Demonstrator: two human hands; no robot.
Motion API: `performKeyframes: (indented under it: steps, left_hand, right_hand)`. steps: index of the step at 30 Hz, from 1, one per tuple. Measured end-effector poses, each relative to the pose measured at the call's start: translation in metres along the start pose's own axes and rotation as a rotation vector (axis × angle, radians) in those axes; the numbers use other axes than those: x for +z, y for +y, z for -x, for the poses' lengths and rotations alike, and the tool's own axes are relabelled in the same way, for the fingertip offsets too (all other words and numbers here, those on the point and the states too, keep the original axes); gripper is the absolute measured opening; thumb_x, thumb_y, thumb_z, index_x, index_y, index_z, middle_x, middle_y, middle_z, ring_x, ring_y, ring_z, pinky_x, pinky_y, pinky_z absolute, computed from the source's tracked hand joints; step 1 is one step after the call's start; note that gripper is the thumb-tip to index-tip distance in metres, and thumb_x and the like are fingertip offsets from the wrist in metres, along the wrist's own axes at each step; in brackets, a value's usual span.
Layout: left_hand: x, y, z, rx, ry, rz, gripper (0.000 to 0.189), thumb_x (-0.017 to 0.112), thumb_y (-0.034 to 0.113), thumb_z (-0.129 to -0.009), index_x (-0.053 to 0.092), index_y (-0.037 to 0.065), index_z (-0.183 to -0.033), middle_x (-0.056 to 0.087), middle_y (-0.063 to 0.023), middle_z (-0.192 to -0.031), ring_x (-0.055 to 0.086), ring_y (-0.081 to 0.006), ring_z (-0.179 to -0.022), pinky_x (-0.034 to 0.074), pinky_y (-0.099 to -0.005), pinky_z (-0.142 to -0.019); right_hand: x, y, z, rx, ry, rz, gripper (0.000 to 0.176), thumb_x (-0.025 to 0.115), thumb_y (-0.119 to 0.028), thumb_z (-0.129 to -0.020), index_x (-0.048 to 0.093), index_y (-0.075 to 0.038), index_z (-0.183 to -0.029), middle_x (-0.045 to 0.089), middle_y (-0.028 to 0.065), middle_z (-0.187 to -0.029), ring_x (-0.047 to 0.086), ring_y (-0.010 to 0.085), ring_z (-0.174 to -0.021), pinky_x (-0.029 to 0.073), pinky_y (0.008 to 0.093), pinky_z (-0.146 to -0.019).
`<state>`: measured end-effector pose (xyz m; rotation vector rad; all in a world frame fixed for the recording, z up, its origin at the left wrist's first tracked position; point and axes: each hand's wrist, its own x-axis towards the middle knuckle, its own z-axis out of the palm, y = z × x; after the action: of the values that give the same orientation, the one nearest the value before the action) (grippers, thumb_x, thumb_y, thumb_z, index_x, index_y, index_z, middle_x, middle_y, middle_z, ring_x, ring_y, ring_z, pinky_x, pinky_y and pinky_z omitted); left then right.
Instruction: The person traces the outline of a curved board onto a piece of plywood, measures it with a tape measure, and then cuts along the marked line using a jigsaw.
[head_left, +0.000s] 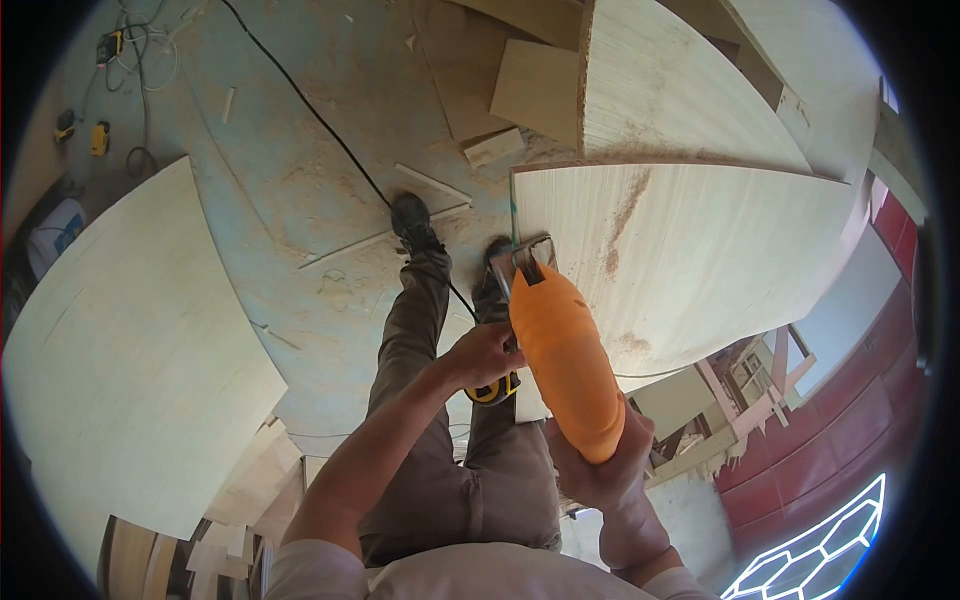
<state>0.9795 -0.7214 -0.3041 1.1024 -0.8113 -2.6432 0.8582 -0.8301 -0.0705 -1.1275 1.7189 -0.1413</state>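
My right hand [610, 455] is wrapped around the rear of an orange jigsaw [565, 355]. The saw's metal shoe [525, 260] sits at the left edge of a pale plywood sheet [690, 250], beside a short green line on that edge. Close to the saw's left side, my left hand [482, 355] has its fingers curled. A yellow and black tape measure [493, 390] shows just under this hand and seems held in it, though the fingertips are partly hidden. The blade is out of sight.
Another large plywood panel [130, 360] stands at the left. A black cable [310, 105] crosses the dusty floor to my feet, near thin wood strips [345, 250]. More boards [540, 90] lie at the top. Wooden frames [740, 400] stand at the right.
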Motion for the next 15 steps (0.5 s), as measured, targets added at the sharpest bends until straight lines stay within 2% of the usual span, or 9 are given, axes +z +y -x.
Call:
performKeyframes:
  steps: [9, 15]
  left_hand:
    - [-0.002, 0.008, 0.005, -0.005, -0.021, 0.035, 0.047, 0.069, 0.025, -0.094, 0.061, 0.008, -0.137, 0.072, -0.0148, -0.124, 0.067, -0.0259, -0.12, 0.047, -0.0372, -0.103]
    - [0.003, -0.012, -0.002, 0.09, 0.004, 0.073, 0.045, 0.069, 0.024, -0.092, 0.063, 0.005, -0.133, 0.075, -0.016, -0.114, 0.071, -0.0267, -0.108, 0.051, -0.0377, -0.097]
  right_hand:
    - [0.001, -0.005, -0.003, 0.018, 0.012, -0.006, 0.029, 0.082, -0.008, -0.076, 0.063, 0.004, -0.095, 0.07, 0.0122, -0.074, 0.073, 0.0263, -0.061, 0.056, 0.0322, -0.056]
    - [0.002, -0.003, -0.003, -0.003, 0.021, 0.005, 0.031, 0.082, -0.009, -0.076, 0.062, 0.005, -0.095, 0.07, 0.0124, -0.075, 0.073, 0.0266, -0.061, 0.056, 0.032, -0.057]
